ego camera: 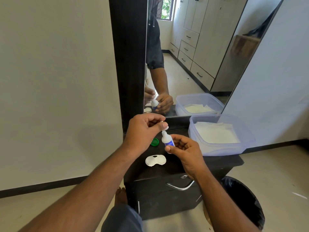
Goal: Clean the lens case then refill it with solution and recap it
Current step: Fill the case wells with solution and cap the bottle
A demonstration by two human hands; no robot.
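Nearest you, the open white lens case [155,160] lies on the dark counter [217,163], its long axis running left to right, just below and a little left of your right hand [185,149], which is the nearer hand to it. That hand curls round the solution bottle [167,141] and holds it nearly upright, nozzle tipped up and left toward your left hand [145,129], whose fingertips pinch the small white bottle cap [164,127] right at the nozzle. Farther back, the green case cap [154,142] rests on the counter behind the case, and a tub of tissues [220,136] stands to the right by the mirror [192,56].
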